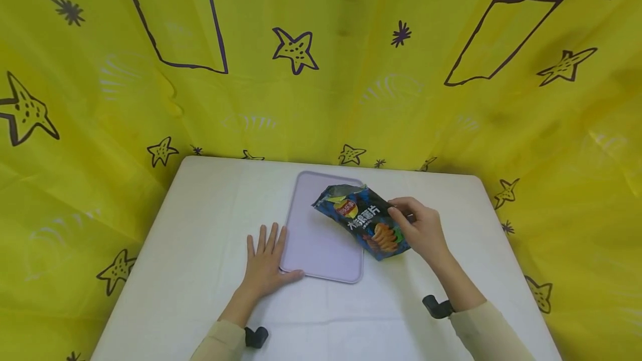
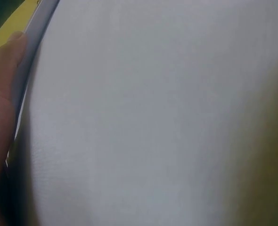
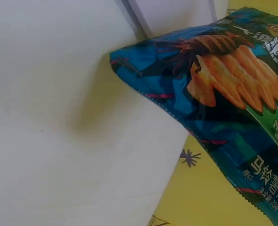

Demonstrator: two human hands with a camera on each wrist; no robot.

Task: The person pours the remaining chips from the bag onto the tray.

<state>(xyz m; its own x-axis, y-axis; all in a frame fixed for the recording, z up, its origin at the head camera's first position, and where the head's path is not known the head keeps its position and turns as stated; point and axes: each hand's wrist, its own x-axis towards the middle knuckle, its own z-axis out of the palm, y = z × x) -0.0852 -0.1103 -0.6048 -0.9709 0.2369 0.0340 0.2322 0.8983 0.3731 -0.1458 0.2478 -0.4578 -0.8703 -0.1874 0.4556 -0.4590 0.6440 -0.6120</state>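
My right hand [image 1: 420, 228] pinches a dark blue bag of potato chips [image 1: 372, 223] by its right edge, fingers on top of that side. The bag slants above the right half of a pale lilac tray [image 1: 321, 244], its torn-looking top end pointing up and left. Printed chips show on the bag [image 3: 238, 75] in the right wrist view. Spread flat, my left hand [image 1: 266, 266] lies at the tray's lower left corner, thumb over the near rim and fingers along the left side. Part of that hand [image 2: 2, 89] shows beside the tray edge in the left wrist view.
The tray lies on a white-covered table [image 1: 200, 210] with rounded far corners. A yellow curtain [image 1: 341, 110] with starfish drawings hangs behind and at both sides. Black wrist mounts [image 1: 437, 306] sit at both sleeves.
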